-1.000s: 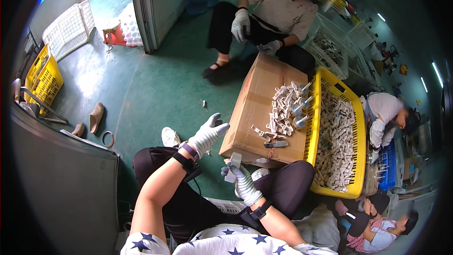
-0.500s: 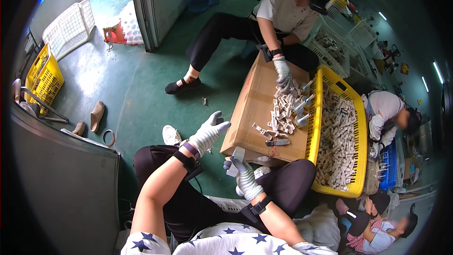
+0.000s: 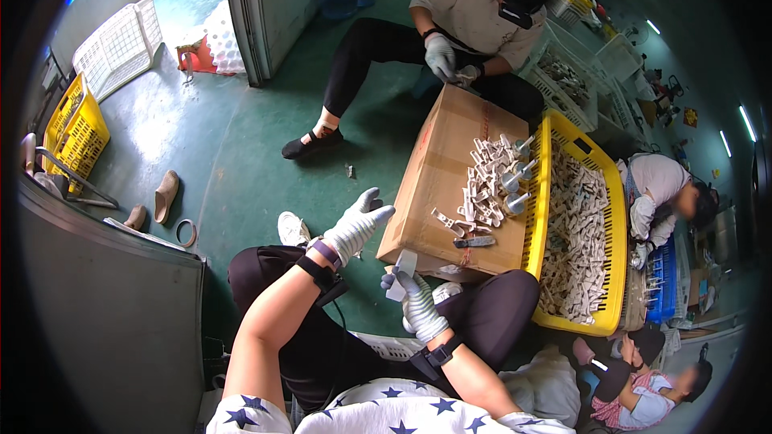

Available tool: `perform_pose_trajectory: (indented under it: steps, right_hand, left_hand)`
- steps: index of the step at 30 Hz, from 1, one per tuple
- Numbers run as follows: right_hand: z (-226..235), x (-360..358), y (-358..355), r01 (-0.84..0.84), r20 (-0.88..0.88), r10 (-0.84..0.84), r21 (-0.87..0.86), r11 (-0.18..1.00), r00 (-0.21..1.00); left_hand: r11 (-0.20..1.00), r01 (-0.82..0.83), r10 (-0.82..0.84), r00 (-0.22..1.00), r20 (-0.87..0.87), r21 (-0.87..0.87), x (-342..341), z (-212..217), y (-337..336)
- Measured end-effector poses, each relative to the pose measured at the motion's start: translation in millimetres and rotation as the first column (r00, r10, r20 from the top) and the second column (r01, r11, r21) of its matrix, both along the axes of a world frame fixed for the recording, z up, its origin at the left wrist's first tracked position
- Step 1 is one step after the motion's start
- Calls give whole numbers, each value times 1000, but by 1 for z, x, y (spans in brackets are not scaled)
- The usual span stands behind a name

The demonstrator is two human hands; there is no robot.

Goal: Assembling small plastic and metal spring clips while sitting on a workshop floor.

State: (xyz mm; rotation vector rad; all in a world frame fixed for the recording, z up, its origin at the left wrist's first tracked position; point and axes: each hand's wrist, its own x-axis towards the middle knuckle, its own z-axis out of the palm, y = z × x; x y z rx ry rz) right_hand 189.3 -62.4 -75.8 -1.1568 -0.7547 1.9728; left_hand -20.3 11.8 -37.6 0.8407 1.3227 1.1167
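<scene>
My left hand point(image 3: 358, 229), in a striped white glove, hovers over the floor just left of the cardboard box point(image 3: 418, 185). Its fingers are apart, with nothing between them. Below the near corner of the box, my right hand point(image 3: 421, 305), also gloved, is closed on a flat white piece point(image 3: 408, 260) that sticks out above and below the fingers; its exact kind is unclear. On top of the box lies a heap of pale clip-like plastic parts point(image 3: 481, 193). Beside the heap stand several grey cone-shaped pieces point(image 3: 515, 202), and a dark grey tool point(image 3: 474, 242) lies near the front edge.
Right of the box, a yellow crate point(image 3: 615, 217) holds many more pale parts. A co-worker point(image 3: 474, 16) sits across the box. Two others work at the right beside a blue crate point(image 3: 663, 285). Clogs point(image 3: 166, 195) and a roll of tape point(image 3: 186, 233) lie on the left floor.
The co-worker across the box has drawn a gloved hand back from the heap, and both that person's hands now meet near the lap. My own hands have barely moved.
</scene>
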Motion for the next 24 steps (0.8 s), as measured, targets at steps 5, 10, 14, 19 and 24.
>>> perform_pose_trajectory:
  steps: [5,10,14,19,24]
  right_hand:
    - [-1,1,0,-6,-1,6,-1,1000,1000]
    - [0,0,0,-5,1,5,-5,1000,1000]
    - [-1,1,1,-6,-5,6,1,1000,1000]
    - [-4,2,3,-17,22,17,-18,1000,1000]
    - [-10,5,5,-42,36,42,-11,999,998]
  left_hand:
    - [1000,-5,5,1000,-14,22,1,1,0]
    - [1000,11,-11,1000,-3,-5,-1,-3,0]
    - [1000,13,-14,1000,-8,-15,0,-3,1]
    - [1000,10,-10,1000,26,-10,2,-7,2]
    - [1000,9,-9,1000,18,-14,3,-3,0]
